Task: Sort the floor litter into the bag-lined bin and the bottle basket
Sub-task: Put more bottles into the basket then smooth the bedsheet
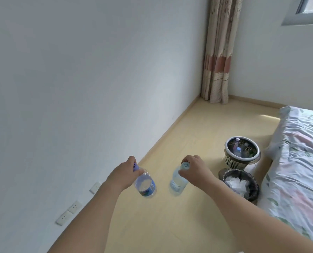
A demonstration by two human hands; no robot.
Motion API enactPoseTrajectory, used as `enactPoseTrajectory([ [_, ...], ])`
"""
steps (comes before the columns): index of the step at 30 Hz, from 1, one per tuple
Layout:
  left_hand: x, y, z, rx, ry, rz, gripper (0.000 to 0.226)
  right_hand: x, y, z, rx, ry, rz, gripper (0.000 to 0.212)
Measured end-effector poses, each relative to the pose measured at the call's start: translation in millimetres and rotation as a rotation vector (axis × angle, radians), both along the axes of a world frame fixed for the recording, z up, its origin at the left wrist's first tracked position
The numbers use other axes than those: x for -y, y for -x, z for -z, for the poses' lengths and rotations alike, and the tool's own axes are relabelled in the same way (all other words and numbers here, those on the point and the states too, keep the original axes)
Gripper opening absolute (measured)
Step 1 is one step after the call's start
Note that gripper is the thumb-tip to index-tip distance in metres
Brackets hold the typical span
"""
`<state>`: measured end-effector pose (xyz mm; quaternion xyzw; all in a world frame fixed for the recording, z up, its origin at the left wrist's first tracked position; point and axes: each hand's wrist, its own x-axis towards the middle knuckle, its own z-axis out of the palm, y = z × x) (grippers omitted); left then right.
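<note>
Hands over floor: left hand fingers pinch the blue-labelled bottle neck; right hand fingers grip the clear bottle cap. Bottle basket and bag-lined bin stand right, beside the bed.

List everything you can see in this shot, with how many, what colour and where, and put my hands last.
held bottles: 2, clear plastic; one with a blue label at left, one with a pale label at right, both above the floor
bottle basket: 1, white lattice, by the bed, bottles inside
bag-lined bin: 1, black liner, nearer than the basket, white crumpled litter inside
bed: 1, pale floral cover, right edge
curtain: 1, beige and pink, far corner
wall sockets: 3, white, low on the left wall
floor: pale yellow
left hand: grip on the blue-label bottle's neck
right hand: grip on the other bottle's top
</note>
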<state>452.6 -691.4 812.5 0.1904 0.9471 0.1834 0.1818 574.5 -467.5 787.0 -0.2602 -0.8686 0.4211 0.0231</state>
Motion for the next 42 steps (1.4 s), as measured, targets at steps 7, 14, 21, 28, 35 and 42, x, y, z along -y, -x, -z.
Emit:
enactPoseTrajectory([
  [7,-114.4,121.0,17.2,0.033,0.059,0.173,0.026,-96.8,82.4,10.2,0.053,0.007,0.161,0.018],
  [14,-280.0,232.6,38.8,0.134,-0.005,0.4,0.027,-219.0,148.2,19.7,0.137,-0.048,0.343,0.028],
  [21,-490.6,281.5,36.9,0.113,-0.053,0.651,0.029,-345.8,153.6,-0.6,0.145,-0.07,0.66,0.028],
  [28,-636.6,251.3,60.3,0.052,0.158,1.059,0.026,-435.5,131.1,40.5,0.241,0.037,0.87,0.027],
  [35,-764.0,280.4,70.8,0.006,0.185,1.081,0.028,-547.2,152.9,61.4,0.224,0.095,0.974,0.026],
  [42,-883.0,298.0,177.3,0.097,0.207,1.138,0.03,-646.3,196.1,147.8,0.37,0.145,1.005,0.021],
])
